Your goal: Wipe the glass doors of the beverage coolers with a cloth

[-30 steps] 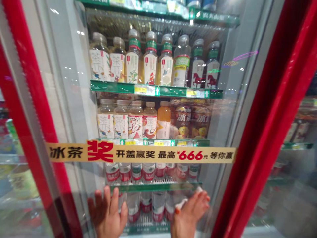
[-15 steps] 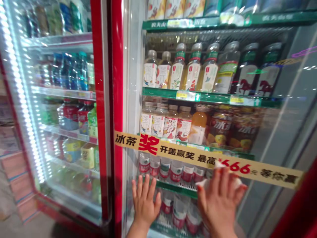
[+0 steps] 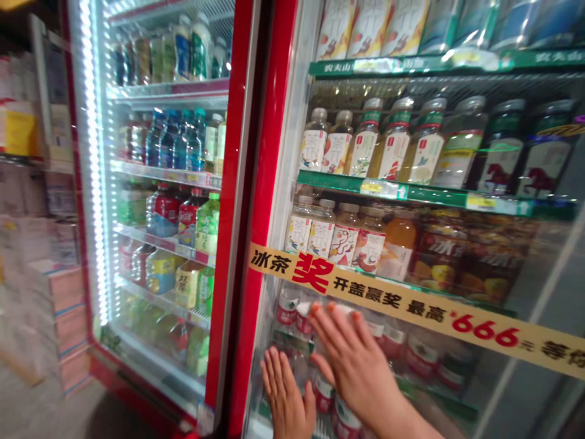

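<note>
My left hand [image 3: 289,393] lies on the glass door [image 3: 286,256] of a red-framed drinks fridge, fingers stretched out and holding nothing. To its right and a little higher, my right hand [image 3: 359,366] presses a white tissue [image 3: 338,308] against the same glass, just under a tan strip [image 3: 393,297] with printed characters. Only part of the tissue shows past the fingertips; the palm covers the remainder. Behind the glass, bottles with red and white labels [image 3: 421,360] stand on a lower shelf.
Left of the door is a second lit fridge [image 3: 242,183] with a red frame and several shelves of bottles. Stacked boxes [image 3: 70,305] stand on the floor at far left. Green-edged shelves [image 3: 425,196] with bottled drinks fill the fridge before me.
My right hand has slid left across the glass with the tissue, coming close to my left hand. The view has turned left, showing more of the second fridge and the boxes.
</note>
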`<state>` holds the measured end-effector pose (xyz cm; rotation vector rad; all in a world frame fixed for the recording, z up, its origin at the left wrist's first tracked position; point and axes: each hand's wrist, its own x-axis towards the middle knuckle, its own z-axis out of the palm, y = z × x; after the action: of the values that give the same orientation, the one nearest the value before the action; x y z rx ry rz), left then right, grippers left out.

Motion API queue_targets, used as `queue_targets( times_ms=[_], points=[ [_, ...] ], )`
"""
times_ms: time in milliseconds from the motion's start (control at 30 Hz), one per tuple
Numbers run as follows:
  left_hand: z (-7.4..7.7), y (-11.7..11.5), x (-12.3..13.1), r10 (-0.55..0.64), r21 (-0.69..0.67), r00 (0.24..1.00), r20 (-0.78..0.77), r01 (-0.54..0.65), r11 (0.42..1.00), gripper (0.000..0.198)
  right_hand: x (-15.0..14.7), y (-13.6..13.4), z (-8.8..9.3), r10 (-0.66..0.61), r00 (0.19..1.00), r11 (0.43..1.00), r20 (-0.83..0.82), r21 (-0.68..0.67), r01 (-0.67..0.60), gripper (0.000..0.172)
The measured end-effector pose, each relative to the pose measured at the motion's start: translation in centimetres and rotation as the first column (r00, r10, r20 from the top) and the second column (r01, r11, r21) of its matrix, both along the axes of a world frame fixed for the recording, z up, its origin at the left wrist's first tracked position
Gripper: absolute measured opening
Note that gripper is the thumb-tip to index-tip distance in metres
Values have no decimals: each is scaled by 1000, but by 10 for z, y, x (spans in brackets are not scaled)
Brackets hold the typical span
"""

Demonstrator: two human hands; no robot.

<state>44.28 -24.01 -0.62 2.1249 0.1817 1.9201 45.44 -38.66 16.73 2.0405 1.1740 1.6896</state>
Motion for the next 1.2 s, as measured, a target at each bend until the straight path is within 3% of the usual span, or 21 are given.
queue_targets(
  times_ms=[67, 133, 200, 300, 367, 433, 467, 533, 567, 600, 667, 733, 800, 867, 967, 1033, 1100, 1167, 1200],
  points=[
    [-5, 1, 2, -27, -30, 1000, 10, 27, 999, 78, 1, 8, -29, 122, 992, 959, 24, -259, -112, 56],
    [-8, 1, 3, -34, -35, 999, 21, 35, 999, 78, 3, 8, -37, 179, 984, 918, 21, -363, -159, 62],
    [-10, 0, 4, -19, -64, 1000, 19, 20, 998, 79, 5, 12, -12, 172, 985, 930, 25, -334, -154, 61],
    [-11, -2, 3, 3, -107, 1000, 6, -2, 994, 79, 9, 41, 57, 98, 994, 988, 43, -126, -92, 57],
    [-12, -4, 3, 10, -112, 1000, 7, -9, 994, 79, 13, 66, 80, 83, 996, 995, 39, -62, -80, 61],
    [-15, -5, 6, 16, -131, 999, 28, -12, 991, 78, 16, 82, 67, 151, 988, 974, 12, -175, -146, 60],
    [-18, -5, 7, 17, -145, 999, 49, -10, 989, 76, 18, 84, 51, 209, 978, 936, -16, -287, -205, 59],
    [-24, -6, 12, 21, -160, 995, 102, -4, 987, 74, 22, 78, 22, 301, 949, 806, -98, -505, -308, 61],
    [-27, -6, 14, 25, -157, 992, 125, -5, 988, 74, 24, 71, 16, 313, 942, 757, -124, -566, -327, 63],
    [-29, -6, 16, 32, -153, 990, 139, -10, 988, 75, 24, 64, 20, 309, 943, 747, -124, -582, -321, 64],
    [-31, -6, 16, 41, -156, 991, 130, -21, 987, 80, 23, 50, 55, 250, 966, 850, -62, -464, -249, 64],
    [-30, -5, 15, 39, -161, 995, 92, -23, 987, 85, 19, 43, 107, 141, 990, 975, -13, -170, -141, 67],
    [-27, -4, 13, 29, -146, 997, 66, -19, 989, 86, 15, 40, 139, 59, 998, 993, -33, 101, -55, 74],
    [-22, -2, 13, 31, -118, 996, 83, -21, 993, 83, 11, 37, 129, 55, 998, 992, -35, 115, -51, 75],
    [-17, 3, 16, 45, -74, 989, 141, -35, 997, 79, 9, 23, 68, 161, 986, 956, 46, -256, -144, 57],
    [-15, 6, 17, 43, -36, 986, 160, -38, 999, 78, 11, 2, 46, 168, 983, 913, 80, -388, -124, 53],
    [-15, 8, 15, 22, -13, 990, 141, -20, 1000, 80, 11, -30, 63, 60, 994, 959, 88, -282, -33, 56],
    [-15, 9, 11, -12, -16, 995, 98, 14, 1000, 84, 11, -65, 105, -104, 994, 994, 38, 30, 103, 65],
    [-15, 10, 9, -27, -25, 997, 77, 29, 999, 85, 10, -81, 125, -165, 986, 964, -5, 212, 163, 70]
  ],
)
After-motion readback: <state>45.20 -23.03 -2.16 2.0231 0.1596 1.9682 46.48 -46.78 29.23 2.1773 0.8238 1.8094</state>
